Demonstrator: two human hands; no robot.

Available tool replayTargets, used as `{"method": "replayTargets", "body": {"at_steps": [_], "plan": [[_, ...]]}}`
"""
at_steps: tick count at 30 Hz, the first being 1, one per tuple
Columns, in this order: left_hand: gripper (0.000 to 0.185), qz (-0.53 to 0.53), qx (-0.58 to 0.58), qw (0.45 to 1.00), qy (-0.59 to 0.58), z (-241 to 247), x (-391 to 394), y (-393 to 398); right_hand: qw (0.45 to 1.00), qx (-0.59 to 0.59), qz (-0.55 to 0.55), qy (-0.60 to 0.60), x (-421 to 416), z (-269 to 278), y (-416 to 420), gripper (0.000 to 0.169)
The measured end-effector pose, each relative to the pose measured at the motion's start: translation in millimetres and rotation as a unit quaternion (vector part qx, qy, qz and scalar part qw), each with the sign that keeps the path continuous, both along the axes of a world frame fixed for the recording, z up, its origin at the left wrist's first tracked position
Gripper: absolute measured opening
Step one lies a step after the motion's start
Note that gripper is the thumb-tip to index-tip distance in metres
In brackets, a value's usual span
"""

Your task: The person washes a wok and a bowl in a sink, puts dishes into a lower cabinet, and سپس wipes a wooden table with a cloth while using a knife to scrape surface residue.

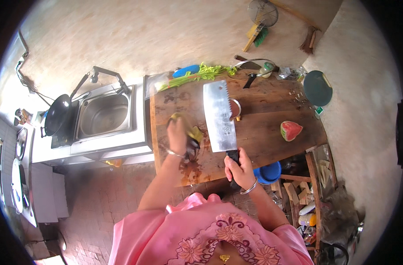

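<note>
My right hand point(240, 168) grips the black handle of a broad cleaver point(220, 119). The cleaver's steel blade points away from me, over the wooden table point(264, 145), with a toothed right edge. Motion blurs my left hand point(177, 135), which is over the table's left part. A yellow-and-dark thing point(195, 134), perhaps a cloth, shows around its fingers; blur hides its exact kind. Reddish wet stains point(191, 170) mark the wood nearby. Partly behind the blade is a round cup-like vessel point(235, 108). A cut piece of watermelon point(290, 131) lies to the right.
Celery point(198, 78) and a blue textured object point(186, 71) lie along the table's back edge. A glass lid point(251, 68) and a jar point(267, 70) are back right. Left of the table are a sink point(103, 116) and a wok point(58, 114). A blue bucket point(269, 172) stands below.
</note>
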State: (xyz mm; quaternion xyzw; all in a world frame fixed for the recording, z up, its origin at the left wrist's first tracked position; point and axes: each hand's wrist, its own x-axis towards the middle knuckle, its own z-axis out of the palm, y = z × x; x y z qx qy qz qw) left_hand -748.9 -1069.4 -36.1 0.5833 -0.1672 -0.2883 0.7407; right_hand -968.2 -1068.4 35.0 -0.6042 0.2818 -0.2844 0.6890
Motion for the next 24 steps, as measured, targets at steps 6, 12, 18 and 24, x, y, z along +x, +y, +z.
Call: {"method": "replayTargets", "body": {"at_steps": [6, 12, 18, 24], "plan": [[0.041, -0.202, -0.189, 0.957, 0.086, 90, -48, 41, 0.745, 0.452, 0.260, -0.415, 1, -3, -5, 0.035], [0.042, -0.341, -0.137, 0.672, -0.643, 108, -69, 46, 0.726, 0.447, 0.414, -0.317, -3, -26, 2, 0.047], [0.037, -0.186, -0.091, 0.718, -0.664, 108, -43, 31, 0.776, 0.486, 0.376, -0.144, -4, 7, 7, 0.049], [0.019, -0.197, 0.082, 0.951, -0.226, 100, -12, -3, 0.828, 0.443, 0.328, -0.102, -35, -18, 10, 0.049]]}}
